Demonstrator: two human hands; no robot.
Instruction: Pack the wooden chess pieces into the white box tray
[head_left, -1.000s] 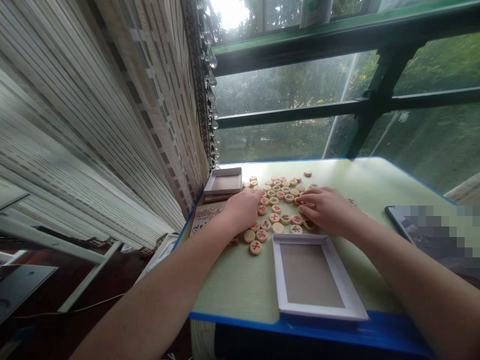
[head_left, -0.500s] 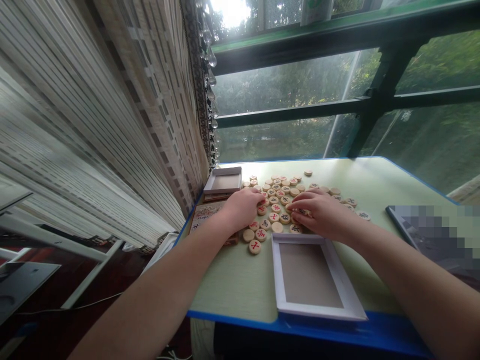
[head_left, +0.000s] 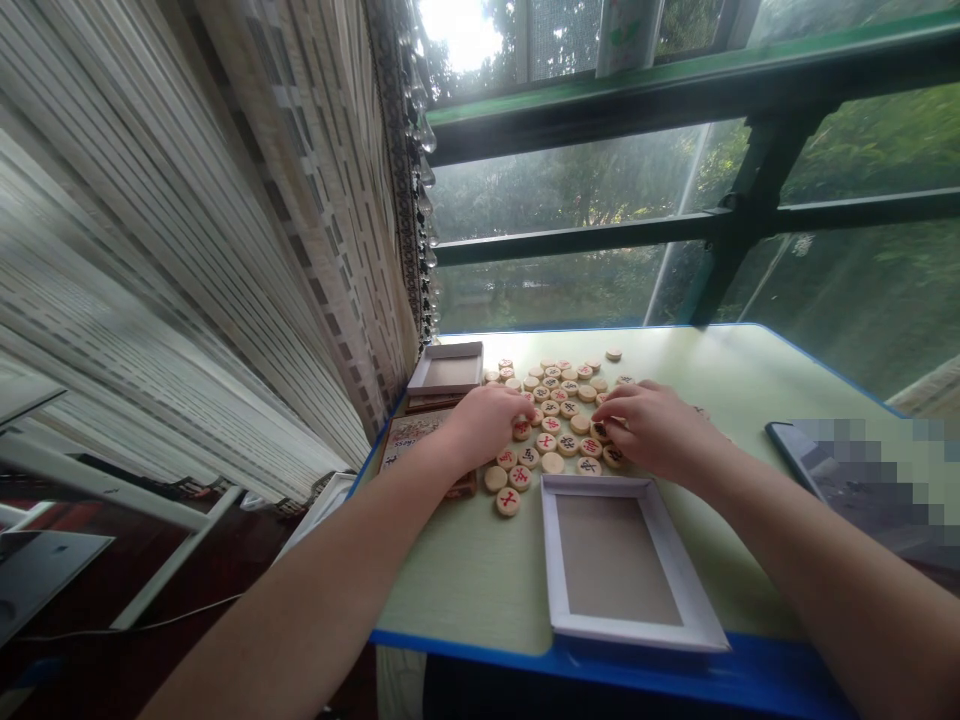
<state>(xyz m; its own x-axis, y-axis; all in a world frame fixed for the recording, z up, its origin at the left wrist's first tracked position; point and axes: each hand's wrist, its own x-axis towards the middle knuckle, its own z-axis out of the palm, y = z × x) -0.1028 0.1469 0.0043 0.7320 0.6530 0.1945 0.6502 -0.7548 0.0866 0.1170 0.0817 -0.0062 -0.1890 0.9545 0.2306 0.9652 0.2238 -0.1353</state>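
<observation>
Round wooden xiangqi pieces [head_left: 551,409] with red or black characters, some blank side up, lie spread over the table. My left hand [head_left: 491,425] rests at the left side of the spread, its fingers curled together among the pieces. What sits under its fingertips is hidden. At the right side, my right hand [head_left: 652,425] has its thumb and index finger bent round a black-marked piece [head_left: 598,431]. A blank piece [head_left: 580,424] lies just left of those fingers. Several pieces behind the right hand are covered by it.
An open shallow white box [head_left: 555,580] lies at the near edge of the pale green table [head_left: 465,575]. Another shallow box tray [head_left: 445,369] and a printed box [head_left: 409,430] are at the left edge. A tablet-like device [head_left: 784,440] lies right, beside my forearm.
My right hand has shifted slightly right, uncovering a red-marked piece and a black-marked one above the white box. My left hand stays nearly in place. The view has tilted a little.
</observation>
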